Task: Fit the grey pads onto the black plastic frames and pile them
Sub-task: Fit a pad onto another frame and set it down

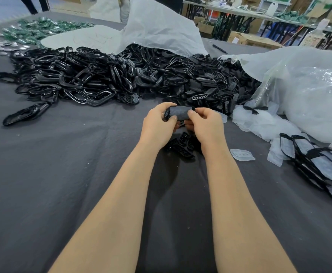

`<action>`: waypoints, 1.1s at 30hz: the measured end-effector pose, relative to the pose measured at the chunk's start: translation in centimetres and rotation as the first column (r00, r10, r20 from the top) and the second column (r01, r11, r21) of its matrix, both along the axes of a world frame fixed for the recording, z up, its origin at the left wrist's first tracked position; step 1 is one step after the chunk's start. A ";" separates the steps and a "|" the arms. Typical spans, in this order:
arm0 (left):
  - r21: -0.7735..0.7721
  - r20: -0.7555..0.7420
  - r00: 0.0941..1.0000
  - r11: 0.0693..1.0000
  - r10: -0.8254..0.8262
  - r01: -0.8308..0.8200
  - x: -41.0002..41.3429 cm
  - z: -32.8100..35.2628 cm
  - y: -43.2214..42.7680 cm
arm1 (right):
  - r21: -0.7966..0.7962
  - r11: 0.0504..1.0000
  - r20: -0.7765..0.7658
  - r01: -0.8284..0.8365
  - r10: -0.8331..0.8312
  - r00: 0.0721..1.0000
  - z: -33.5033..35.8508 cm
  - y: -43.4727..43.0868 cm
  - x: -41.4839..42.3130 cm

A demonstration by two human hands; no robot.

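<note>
My left hand (158,126) and my right hand (205,125) together grip one black plastic frame with a grey pad (178,112) lying over it, held above the table's middle. Thumbs press on the pad from both ends. Just under my hands lies a small heap of loose black frames (182,146). A single grey pad (242,154) lies flat to the right of my right wrist. At the right edge, a row of fitted frames with pads (318,164) leans in a pile.
A big heap of black plastic parts (112,77) spans the back of the grey cloth-covered table (62,164). White plastic bags (308,91) with translucent pads (259,123) spill at the right. One long black part (26,113) lies alone at the left. Green pieces (35,30) sit far left.
</note>
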State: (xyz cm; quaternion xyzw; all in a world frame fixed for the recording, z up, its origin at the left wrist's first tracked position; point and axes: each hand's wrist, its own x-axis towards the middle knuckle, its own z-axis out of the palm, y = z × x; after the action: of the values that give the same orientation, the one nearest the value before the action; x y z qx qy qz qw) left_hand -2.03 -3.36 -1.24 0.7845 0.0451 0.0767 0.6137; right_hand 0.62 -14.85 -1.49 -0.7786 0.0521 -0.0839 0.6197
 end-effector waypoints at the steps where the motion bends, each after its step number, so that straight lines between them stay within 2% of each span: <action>1: 0.003 0.002 1.000 1.000 -0.003 0.003 0.0 0.0 0.0 | 0.003 1.000 -0.003 0.001 -0.001 1.000 0.0 0.0 0.0; 5: 0.009 0.012 1.000 1.000 0.002 -0.002 0.0 0.1 -0.1 | -0.016 1.000 -0.026 -0.003 0.003 1.000 0.0 0.1 0.1; 12: -0.006 0.028 1.000 1.000 0.009 -0.009 -0.1 0.0 0.0 | 0.060 0.998 -0.027 -0.017 0.018 0.999 0.3 0.1 -0.2; 21: -0.058 0.011 1.000 0.998 0.018 -0.017 0.2 -0.3 -0.1 | -0.068 0.998 -0.009 -0.013 0.012 1.000 0.6 0.4 -0.4; 33: -0.151 0.030 0.999 0.988 0.032 -0.027 0.5 -0.6 0.0 | -0.087 0.996 0.041 -0.014 0.018 0.999 0.5 0.4 -0.5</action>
State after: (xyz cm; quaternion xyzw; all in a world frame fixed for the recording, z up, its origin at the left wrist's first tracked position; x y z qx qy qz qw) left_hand -1.58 -3.34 -1.81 0.7338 0.0524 0.0948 0.6707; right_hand 0.08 -14.46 -1.02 -0.8032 0.0293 -0.0973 0.5870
